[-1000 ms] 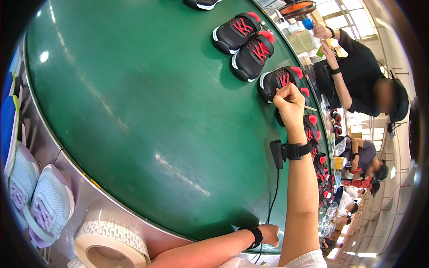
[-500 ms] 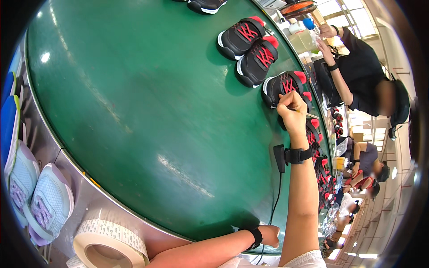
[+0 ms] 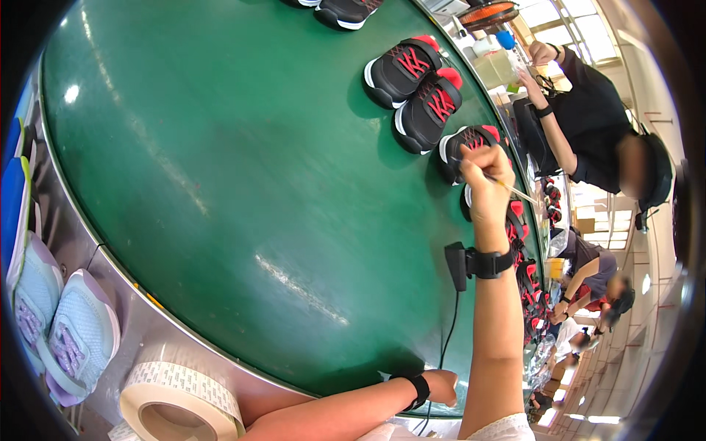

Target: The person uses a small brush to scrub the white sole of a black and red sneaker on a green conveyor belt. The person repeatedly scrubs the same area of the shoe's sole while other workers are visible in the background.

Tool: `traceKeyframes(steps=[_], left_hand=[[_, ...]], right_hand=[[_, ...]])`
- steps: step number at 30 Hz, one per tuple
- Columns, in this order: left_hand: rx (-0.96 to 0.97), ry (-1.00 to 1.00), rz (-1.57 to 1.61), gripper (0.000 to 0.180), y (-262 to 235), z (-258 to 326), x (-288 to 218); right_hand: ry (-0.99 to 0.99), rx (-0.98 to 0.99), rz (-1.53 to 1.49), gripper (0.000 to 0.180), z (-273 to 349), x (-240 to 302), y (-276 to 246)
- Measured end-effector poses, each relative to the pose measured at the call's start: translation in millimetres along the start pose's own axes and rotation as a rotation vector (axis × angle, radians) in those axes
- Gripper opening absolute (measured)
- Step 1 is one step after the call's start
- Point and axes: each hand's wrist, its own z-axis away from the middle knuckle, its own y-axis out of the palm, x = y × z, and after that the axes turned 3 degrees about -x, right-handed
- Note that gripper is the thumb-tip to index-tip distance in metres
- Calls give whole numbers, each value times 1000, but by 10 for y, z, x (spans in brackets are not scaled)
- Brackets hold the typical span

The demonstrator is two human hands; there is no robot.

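My right hand (image 3: 487,185) is raised over the green conveyor belt (image 3: 243,176), closed on a thin brush-like stick (image 3: 507,185) whose tip touches a black shoe with red laces (image 3: 463,147). A black wrist device (image 3: 482,262) with a cable is strapped to that forearm. My left hand (image 3: 443,384) rests at the belt's near edge, fingers curled; a black band sits on its wrist, and I cannot see anything in it.
Two more black-and-red shoes (image 3: 415,84) lie further along the belt, others at the top (image 3: 346,11) and behind my hand. Pale blue shoes (image 3: 70,331) sit left of the belt. A label roll (image 3: 176,400) lies near me. Other people (image 3: 588,132) work across.
The belt has carried the shoes toward me and to the right. My right hand stays on the same shoe with the stick, following it. My left hand has not moved.
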Motion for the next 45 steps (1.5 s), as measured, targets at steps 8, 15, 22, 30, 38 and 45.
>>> traceKeyframes(steps=[8,15,22,30,38,45], left_hand=[[-79,130,93,47,180,-287,173],[-170,193,182,45,179,-244,166],[-223,136,83,46,118,-123,96],[-83,62,-4,56,24,-43,33],[-56,27,3,57,0,-46,19],[-58,19,6,58,-44,36,-30]], right_hand=[[-14,119,86,14,-96,-17,316],[8,136,117,15,-62,-4,289],[-23,134,206,14,-6,-11,266],[-141,108,272,13,53,-92,187],[-101,138,250,15,110,-72,116],[-119,161,224,16,153,-138,10]])
